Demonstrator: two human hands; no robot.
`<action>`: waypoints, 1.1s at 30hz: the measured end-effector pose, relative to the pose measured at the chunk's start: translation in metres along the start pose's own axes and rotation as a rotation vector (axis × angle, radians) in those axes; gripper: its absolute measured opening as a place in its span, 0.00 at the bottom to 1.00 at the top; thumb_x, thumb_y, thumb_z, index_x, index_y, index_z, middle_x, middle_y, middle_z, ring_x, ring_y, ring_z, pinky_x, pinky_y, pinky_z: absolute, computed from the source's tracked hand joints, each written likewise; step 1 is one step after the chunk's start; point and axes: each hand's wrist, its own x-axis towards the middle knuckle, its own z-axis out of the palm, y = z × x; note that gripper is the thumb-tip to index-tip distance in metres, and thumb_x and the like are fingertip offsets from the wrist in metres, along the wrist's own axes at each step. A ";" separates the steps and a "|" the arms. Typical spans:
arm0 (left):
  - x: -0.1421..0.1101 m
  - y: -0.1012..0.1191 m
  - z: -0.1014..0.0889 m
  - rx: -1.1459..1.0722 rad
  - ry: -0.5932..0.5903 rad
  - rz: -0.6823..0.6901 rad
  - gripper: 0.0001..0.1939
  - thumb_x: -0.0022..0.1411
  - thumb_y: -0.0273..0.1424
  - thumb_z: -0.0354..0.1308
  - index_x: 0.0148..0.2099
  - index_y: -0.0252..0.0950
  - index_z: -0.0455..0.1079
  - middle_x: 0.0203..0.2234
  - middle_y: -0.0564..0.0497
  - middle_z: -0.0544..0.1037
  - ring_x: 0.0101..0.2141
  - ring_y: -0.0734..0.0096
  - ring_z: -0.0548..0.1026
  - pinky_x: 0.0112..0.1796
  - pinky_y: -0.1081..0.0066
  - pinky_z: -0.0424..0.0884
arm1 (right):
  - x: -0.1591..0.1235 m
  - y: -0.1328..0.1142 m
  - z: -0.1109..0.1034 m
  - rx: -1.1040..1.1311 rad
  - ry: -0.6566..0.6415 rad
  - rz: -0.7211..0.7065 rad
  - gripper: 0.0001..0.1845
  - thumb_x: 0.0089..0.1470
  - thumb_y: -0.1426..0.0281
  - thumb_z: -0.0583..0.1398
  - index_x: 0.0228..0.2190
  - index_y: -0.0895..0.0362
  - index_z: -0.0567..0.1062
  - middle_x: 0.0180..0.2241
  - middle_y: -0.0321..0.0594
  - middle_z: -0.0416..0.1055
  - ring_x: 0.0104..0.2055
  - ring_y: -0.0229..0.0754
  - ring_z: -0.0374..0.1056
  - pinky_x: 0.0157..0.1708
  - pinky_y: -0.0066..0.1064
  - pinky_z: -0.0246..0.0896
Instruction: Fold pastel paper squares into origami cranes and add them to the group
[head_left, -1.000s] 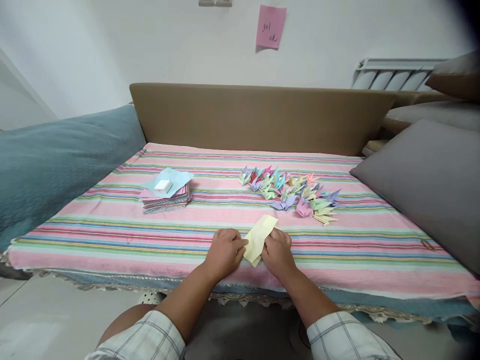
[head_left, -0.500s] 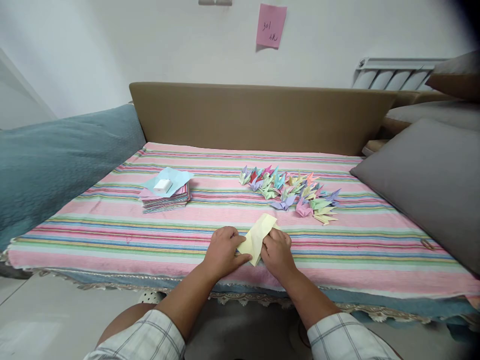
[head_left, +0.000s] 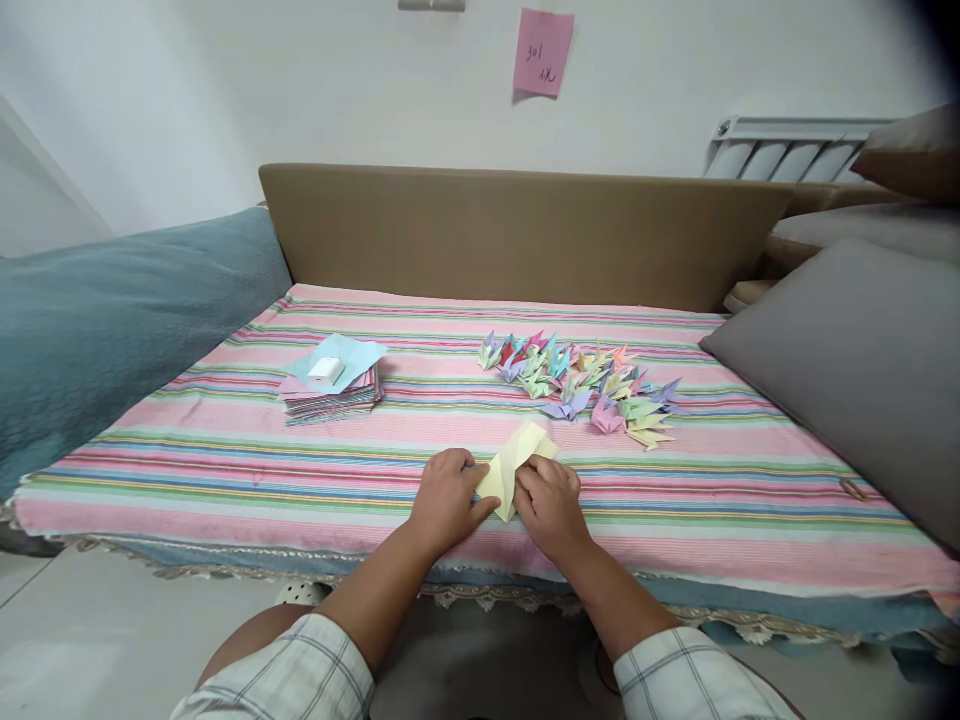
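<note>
A pale yellow folded paper [head_left: 511, 463] lies on the striped cloth [head_left: 225, 450] near its front edge. My left hand [head_left: 448, 498] pinches the paper's left side, fingers curled. My right hand [head_left: 547, 502] is closed on its right side, pressing a fold. Behind them, to the right, is a pile of several coloured paper cranes [head_left: 581, 385]. A stack of coloured paper sheets [head_left: 330, 395] with a small white block [head_left: 326, 370] on top sits at the back left.
A brown padded backrest [head_left: 525, 235] runs behind the cloth. A teal blanket [head_left: 97, 320] lies at the left, grey cushions [head_left: 855, 370] at the right. A pink note [head_left: 542, 52] is stuck on the wall, with a radiator [head_left: 787, 145] to the right.
The yellow paper has been folded up shorter and more pointed. Both hands have shifted slightly closer together on it.
</note>
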 end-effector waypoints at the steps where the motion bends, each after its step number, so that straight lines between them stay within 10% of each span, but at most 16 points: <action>1: 0.000 0.000 0.000 -0.002 0.001 0.000 0.21 0.50 0.42 0.60 0.47 0.42 0.71 0.39 0.46 0.69 0.43 0.58 0.66 0.44 0.60 0.61 | 0.000 0.000 0.001 0.003 0.003 -0.007 0.10 0.56 0.72 0.52 0.33 0.54 0.73 0.39 0.39 0.68 0.44 0.41 0.60 0.47 0.37 0.43; 16: 0.000 -0.009 -0.007 -0.101 -0.082 0.014 0.34 0.40 0.52 0.63 0.50 0.46 0.69 0.45 0.47 0.65 0.49 0.53 0.61 0.48 0.57 0.58 | -0.005 -0.003 0.007 -0.149 -0.002 -0.060 0.14 0.55 0.65 0.54 0.43 0.47 0.73 0.37 0.39 0.66 0.40 0.42 0.57 0.45 0.39 0.42; 25: 0.005 0.001 -0.004 -0.067 0.038 -0.096 0.15 0.60 0.41 0.49 0.36 0.40 0.74 0.34 0.48 0.69 0.40 0.64 0.66 0.41 0.65 0.61 | -0.006 -0.009 0.003 -0.170 -0.018 -0.060 0.13 0.56 0.64 0.54 0.43 0.47 0.72 0.37 0.39 0.65 0.41 0.43 0.57 0.46 0.41 0.41; 33: 0.005 0.005 0.005 -0.005 0.100 -0.156 0.09 0.57 0.35 0.53 0.36 0.39 0.73 0.36 0.48 0.71 0.41 0.62 0.66 0.42 0.63 0.60 | -0.007 -0.010 0.004 -0.183 -0.009 -0.087 0.13 0.55 0.64 0.55 0.43 0.47 0.72 0.38 0.40 0.65 0.41 0.44 0.56 0.47 0.41 0.41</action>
